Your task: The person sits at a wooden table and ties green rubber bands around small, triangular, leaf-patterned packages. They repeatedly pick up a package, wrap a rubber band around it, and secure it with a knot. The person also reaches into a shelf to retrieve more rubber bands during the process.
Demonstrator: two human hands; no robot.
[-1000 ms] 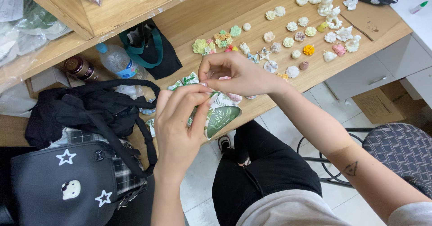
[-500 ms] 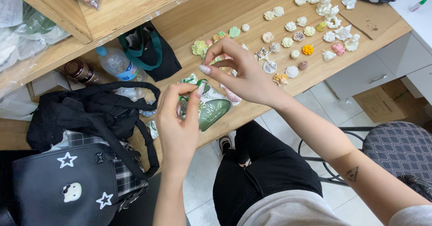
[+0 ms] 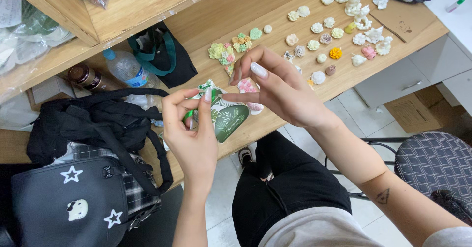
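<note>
A black bag [image 3: 98,129] and a water bottle [image 3: 125,70] crowd the left of the wooden table [image 3: 236,11]; small moulded flowers [image 3: 319,30] lie scattered far right. The left hand [image 3: 191,129] pinches a green leaf-print packet [image 3: 228,119] at the near edge. The right hand [image 3: 275,87], fingers loosely curled, touches its top, lower than half a second ago.
</note>
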